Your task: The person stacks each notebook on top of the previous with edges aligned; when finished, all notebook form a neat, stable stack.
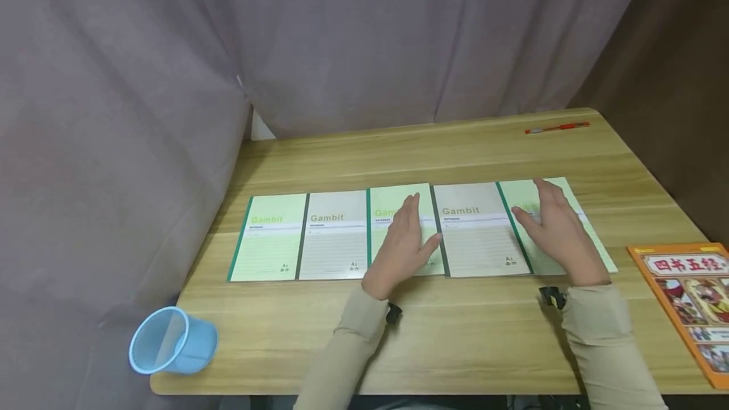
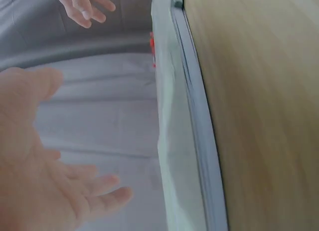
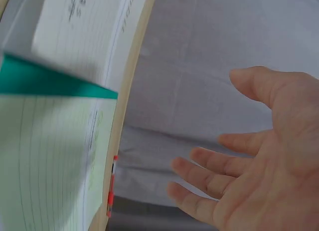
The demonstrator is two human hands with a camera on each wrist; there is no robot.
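Note:
Several notebooks lie side by side in a row on the wooden table (image 1: 455, 334), green and grey covers alternating. My left hand (image 1: 401, 242) hovers over the middle green notebook (image 1: 381, 233), its fingers extended and thumb spread. Over the rightmost green notebook (image 1: 575, 207) is my right hand (image 1: 560, 233), likewise with fingers extended and holding nothing. Between the hands lies a grey notebook (image 1: 475, 233). To the left are another grey notebook (image 1: 333, 239) and a green notebook (image 1: 270, 239). Both wrist views show a bare palm, the left hand (image 2: 50, 166) and right hand (image 3: 264, 166) apart from the covers.
A blue bin (image 1: 196, 343) stands at the table's front left corner. An orange-bordered book (image 1: 691, 309) lies at the right edge. A red pen (image 1: 558, 128) rests at the back right. Grey curtains (image 1: 370, 37) hang behind the table.

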